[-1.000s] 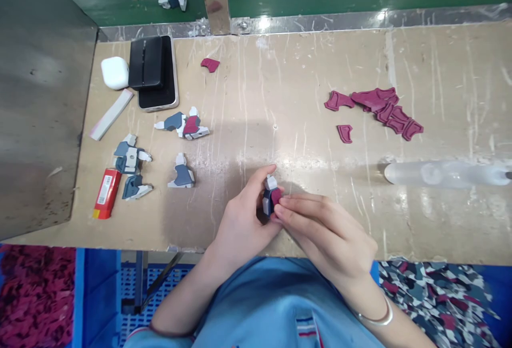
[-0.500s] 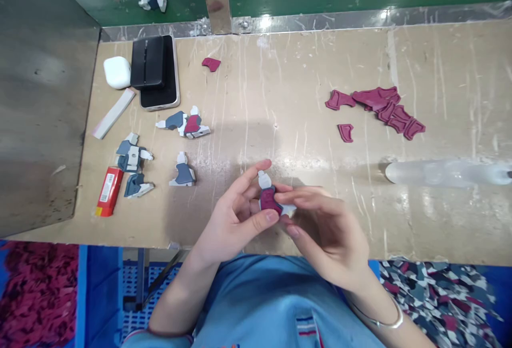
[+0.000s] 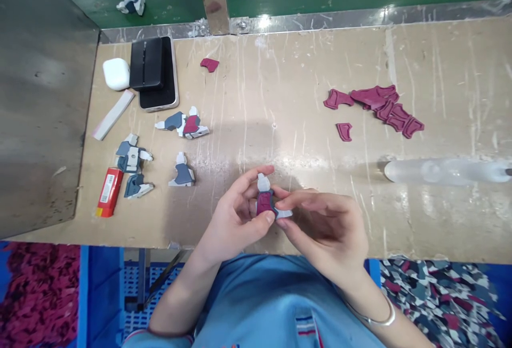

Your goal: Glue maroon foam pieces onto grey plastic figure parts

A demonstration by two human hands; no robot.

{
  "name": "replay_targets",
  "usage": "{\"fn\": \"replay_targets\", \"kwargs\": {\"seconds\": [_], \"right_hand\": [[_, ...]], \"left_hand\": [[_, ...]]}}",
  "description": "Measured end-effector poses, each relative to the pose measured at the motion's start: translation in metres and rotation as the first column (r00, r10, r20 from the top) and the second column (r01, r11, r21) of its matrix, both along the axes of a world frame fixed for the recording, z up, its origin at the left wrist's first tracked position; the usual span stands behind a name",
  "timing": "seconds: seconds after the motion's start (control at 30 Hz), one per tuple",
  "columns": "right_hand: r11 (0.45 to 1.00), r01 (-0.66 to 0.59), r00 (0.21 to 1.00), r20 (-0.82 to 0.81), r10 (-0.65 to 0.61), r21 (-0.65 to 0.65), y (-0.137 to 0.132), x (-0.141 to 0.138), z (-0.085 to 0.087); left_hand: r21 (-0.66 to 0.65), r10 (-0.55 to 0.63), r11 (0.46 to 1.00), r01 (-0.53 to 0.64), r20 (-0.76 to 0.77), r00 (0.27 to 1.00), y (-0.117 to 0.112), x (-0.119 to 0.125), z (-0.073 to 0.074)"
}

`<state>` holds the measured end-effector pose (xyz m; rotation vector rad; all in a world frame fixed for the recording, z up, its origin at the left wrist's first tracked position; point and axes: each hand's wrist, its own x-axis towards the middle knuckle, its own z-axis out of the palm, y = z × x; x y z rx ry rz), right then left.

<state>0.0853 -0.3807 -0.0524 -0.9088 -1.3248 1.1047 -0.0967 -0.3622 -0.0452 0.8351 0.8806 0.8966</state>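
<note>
My left hand [image 3: 242,217] is closed round a small plastic toy part [image 3: 264,203], white and dark grey with a maroon plate on its face. The white knob of the part points away from me. My right hand [image 3: 328,225] pinches the white end of the same part between thumb and fingers. Left of my hands, a grey-and-white toy part [image 3: 184,174] lies on the table, and behind it is a pair of parts [image 3: 188,123], one of them with a maroon plate. Several loose maroon plates [image 3: 376,97] lie to the right.
A clear bottle [image 3: 444,171] lies at right. At left are a red box [image 3: 109,192], a black case [image 3: 147,63] on a phone, and a white case [image 3: 116,74]. Blue bins of maroon pieces [image 3: 44,289] and mixed pieces [image 3: 444,300] stand below. Parts [image 3: 132,2] lie on the green belt.
The held part has turned slightly, with its maroon face and white end showing more. The parts on the green belt have shifted left.
</note>
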Motion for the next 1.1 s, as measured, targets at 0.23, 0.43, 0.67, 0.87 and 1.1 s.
{"fn": "replay_targets", "kwargs": {"seconds": [0.23, 0.43, 0.67, 0.87, 1.1], "right_hand": [[0.997, 0.025, 0.999, 0.024, -0.027, 0.077, 0.001, -0.001, -0.002], [0.981, 0.145, 0.983, 0.091, -0.157, 0.128, 0.001, 0.001, -0.004], [0.991, 0.097, 0.983, 0.166, -0.082, -0.087, 0.004, 0.012, 0.001], [0.99, 0.119, 0.989, 0.098, -0.111, -0.078, 0.004, 0.009, 0.004], [0.992, 0.09, 0.992, 0.095, -0.082, -0.087, 0.004, 0.009, 0.002]], "left_hand": [[0.016, -0.004, 1.0, 0.004, -0.038, 0.999, 0.001, 0.001, -0.001], [0.173, 0.136, 0.979, -0.106, -0.17, 0.976, 0.001, 0.006, 0.003], [0.347, 0.239, 0.93, -0.124, -0.312, 0.92, -0.009, 0.012, 0.01], [0.25, 0.244, 0.951, -0.18, -0.254, 0.936, -0.01, 0.016, 0.012], [0.464, 0.35, 0.868, -0.179, -0.315, 0.882, -0.006, 0.019, 0.013]]}}
